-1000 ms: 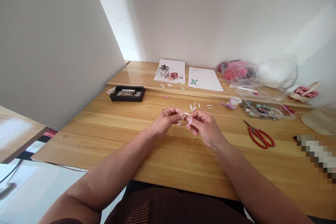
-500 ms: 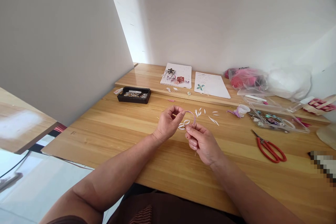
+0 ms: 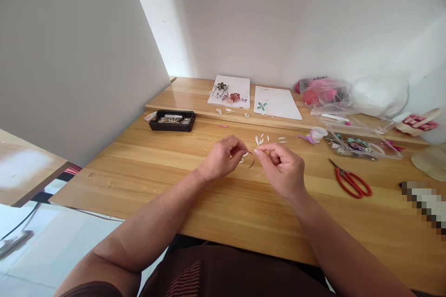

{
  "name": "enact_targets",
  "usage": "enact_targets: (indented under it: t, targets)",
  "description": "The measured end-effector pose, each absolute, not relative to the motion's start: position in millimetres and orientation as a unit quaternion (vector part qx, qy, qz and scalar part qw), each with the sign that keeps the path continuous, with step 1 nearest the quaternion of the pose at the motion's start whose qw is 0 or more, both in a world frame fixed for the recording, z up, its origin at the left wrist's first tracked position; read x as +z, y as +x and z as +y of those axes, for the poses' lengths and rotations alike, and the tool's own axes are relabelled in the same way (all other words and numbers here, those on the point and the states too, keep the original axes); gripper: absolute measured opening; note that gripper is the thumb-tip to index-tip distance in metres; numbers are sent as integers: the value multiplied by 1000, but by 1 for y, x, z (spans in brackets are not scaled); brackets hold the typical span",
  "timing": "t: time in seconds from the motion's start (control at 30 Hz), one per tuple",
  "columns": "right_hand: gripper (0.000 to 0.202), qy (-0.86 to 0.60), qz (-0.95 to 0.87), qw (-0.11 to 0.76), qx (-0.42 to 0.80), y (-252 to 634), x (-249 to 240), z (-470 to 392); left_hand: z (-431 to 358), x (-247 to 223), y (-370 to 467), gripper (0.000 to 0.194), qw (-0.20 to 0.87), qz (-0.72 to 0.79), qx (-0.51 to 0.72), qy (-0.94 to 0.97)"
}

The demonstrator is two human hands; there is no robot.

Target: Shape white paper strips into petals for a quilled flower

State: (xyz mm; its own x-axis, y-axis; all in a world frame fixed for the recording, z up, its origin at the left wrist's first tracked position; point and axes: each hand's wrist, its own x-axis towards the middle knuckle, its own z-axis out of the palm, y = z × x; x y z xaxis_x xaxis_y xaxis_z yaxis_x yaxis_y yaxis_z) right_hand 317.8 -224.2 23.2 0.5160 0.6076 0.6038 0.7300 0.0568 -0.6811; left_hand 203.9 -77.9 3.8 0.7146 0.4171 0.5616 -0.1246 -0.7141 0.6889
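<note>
My left hand (image 3: 225, 157) pinches one end of a thin curved strip (image 3: 252, 161), purplish brown, which bends down to the right of its fingertips. Close by on the right, my right hand (image 3: 283, 167) has its thumb and forefinger pressed together beside the strip; what sits between them is too small to make out. White loop-shaped pieces lie partly hidden beneath the hands. Just beyond the fingers, several small white petal shapes (image 3: 259, 140) rest on the wooden table (image 3: 139, 162).
A black tray (image 3: 172, 121) of beads stands at the back left. Red-handled pliers (image 3: 351, 181) lie on the right, near a clear box (image 3: 365, 147) of trinkets and a spool (image 3: 318, 134). Paper sheets (image 3: 278, 103) and plastic bags (image 3: 325, 95) occupy the raised shelf.
My right hand has let go of the strip's lower end and moved up and right. The strip now hangs from my left hand. The camera view has shifted slightly.
</note>
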Motion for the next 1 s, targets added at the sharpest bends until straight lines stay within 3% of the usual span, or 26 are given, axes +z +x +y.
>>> enact_targets:
  t: [0.23,0.4,0.5,0.8,1.0]
  targets:
    - [12,-677,-422,600,53,335,13,-213,-89,7,201,12,481,42,295,824]
    - [27,-622,-267,664,318,333,8,-207,-87,8,203,26,624,85,285,722]
    - [36,-596,-219,662,398,327,8,-206,-85,6,205,30,676,97,291,670]
    - [35,-576,-231,656,429,321,5,-207,-90,3,212,32,801,139,293,504]
    - [34,-599,-263,649,389,322,3,-207,-88,4,210,34,802,132,291,505]
